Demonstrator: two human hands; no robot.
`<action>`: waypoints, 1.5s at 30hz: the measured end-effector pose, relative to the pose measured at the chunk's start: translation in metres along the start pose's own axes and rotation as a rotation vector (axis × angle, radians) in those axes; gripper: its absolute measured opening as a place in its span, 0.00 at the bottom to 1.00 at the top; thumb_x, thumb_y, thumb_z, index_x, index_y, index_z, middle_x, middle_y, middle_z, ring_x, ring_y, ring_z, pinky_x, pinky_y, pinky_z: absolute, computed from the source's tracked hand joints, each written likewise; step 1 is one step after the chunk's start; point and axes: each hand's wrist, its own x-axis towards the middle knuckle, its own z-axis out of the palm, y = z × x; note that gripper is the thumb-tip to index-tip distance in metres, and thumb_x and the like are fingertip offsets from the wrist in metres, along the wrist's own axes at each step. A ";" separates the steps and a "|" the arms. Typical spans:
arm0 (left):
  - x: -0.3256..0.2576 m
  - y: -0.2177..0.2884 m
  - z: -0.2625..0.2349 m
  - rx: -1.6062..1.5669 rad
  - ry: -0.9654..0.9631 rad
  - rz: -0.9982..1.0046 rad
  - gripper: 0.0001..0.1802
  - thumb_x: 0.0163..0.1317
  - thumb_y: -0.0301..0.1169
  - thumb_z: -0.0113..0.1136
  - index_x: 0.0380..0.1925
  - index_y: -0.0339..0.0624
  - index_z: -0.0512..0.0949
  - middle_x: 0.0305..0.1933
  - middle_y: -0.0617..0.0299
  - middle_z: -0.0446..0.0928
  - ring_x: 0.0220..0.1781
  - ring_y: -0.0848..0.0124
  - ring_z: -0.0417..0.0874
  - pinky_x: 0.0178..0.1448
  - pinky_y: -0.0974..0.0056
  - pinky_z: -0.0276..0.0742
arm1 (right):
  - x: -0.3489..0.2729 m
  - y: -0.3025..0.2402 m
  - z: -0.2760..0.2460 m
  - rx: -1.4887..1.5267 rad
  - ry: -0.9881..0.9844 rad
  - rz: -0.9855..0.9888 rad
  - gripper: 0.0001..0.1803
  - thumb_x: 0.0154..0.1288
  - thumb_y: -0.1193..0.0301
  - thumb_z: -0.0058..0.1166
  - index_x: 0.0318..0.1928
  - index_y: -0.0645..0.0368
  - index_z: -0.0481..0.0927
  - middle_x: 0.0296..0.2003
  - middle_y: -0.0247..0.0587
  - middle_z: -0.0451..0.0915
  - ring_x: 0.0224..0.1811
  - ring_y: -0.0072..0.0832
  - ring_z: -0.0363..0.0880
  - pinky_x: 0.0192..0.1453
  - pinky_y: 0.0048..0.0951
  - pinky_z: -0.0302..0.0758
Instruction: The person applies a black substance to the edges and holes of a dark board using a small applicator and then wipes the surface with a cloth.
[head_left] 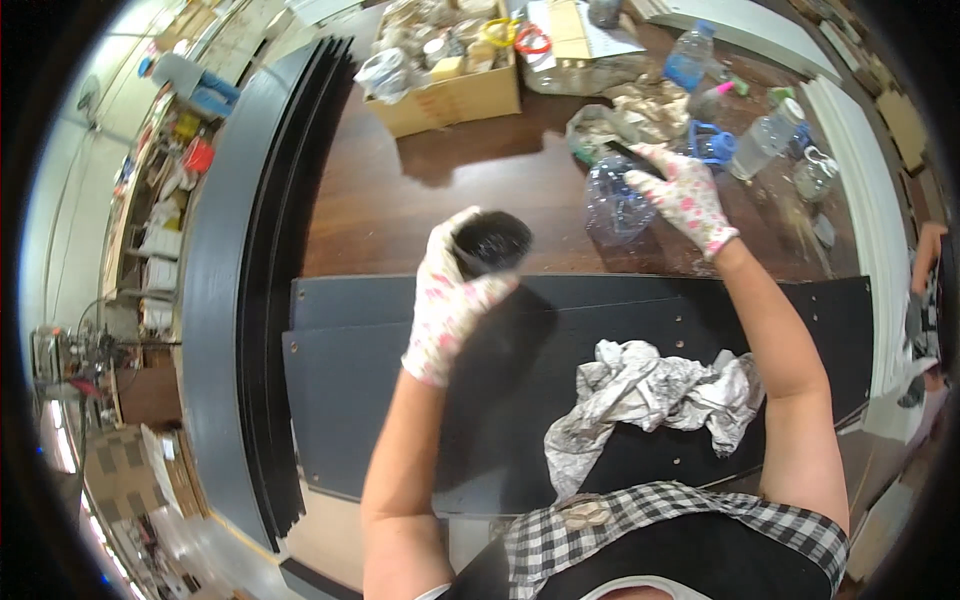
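My left hand point(443, 315), in a white glove with pink flowers, is wrapped round a dark cup-like container point(492, 240) with a black, shiny inside. It is held above the near edge of the brown tabletop. My right hand point(690, 195), gloved alike, is closed on a thin dark tool point(630, 156) whose kind I cannot make out. That hand is over a clear plastic bottle point(615, 205) lying on the table. Below both hands lie dark panels point(400, 400) with small holes. A crumpled, stained white cloth point(650, 390) rests on them.
A cardboard box point(450, 105) full of jars and bags stands at the back. On the right are a water bottle point(765, 140), a blue-handled jug point(710, 143) and a glass jar point(815, 175). Long dark panels point(225, 300) are stacked at left. Another person point(190, 80) is far off.
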 end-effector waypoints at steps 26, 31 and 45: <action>0.100 -0.037 0.080 0.307 -0.221 -0.094 0.31 0.71 0.39 0.60 0.68 0.33 0.67 0.50 0.59 0.81 0.37 0.78 0.80 0.41 0.70 0.79 | -0.009 0.007 0.014 1.177 -0.136 0.540 0.15 0.77 0.66 0.48 0.58 0.55 0.79 0.28 0.22 0.71 0.23 0.12 0.66 0.25 0.18 0.66; 0.131 0.008 0.040 0.270 -0.125 0.060 0.29 0.71 0.35 0.60 0.67 0.31 0.69 0.58 0.54 0.80 0.53 0.75 0.78 0.55 0.69 0.74 | 0.042 -0.031 0.024 0.674 -0.026 0.275 0.22 0.76 0.61 0.48 0.65 0.54 0.76 0.38 0.34 0.81 0.36 0.19 0.79 0.36 0.23 0.80; 0.197 -0.076 -0.020 0.512 0.229 0.163 0.30 0.71 0.38 0.57 0.68 0.31 0.67 0.66 0.40 0.73 0.68 0.50 0.75 0.71 0.58 0.68 | 0.084 -0.011 0.098 0.231 0.011 0.011 0.23 0.74 0.65 0.45 0.65 0.58 0.74 0.52 0.50 0.83 0.51 0.43 0.81 0.58 0.40 0.76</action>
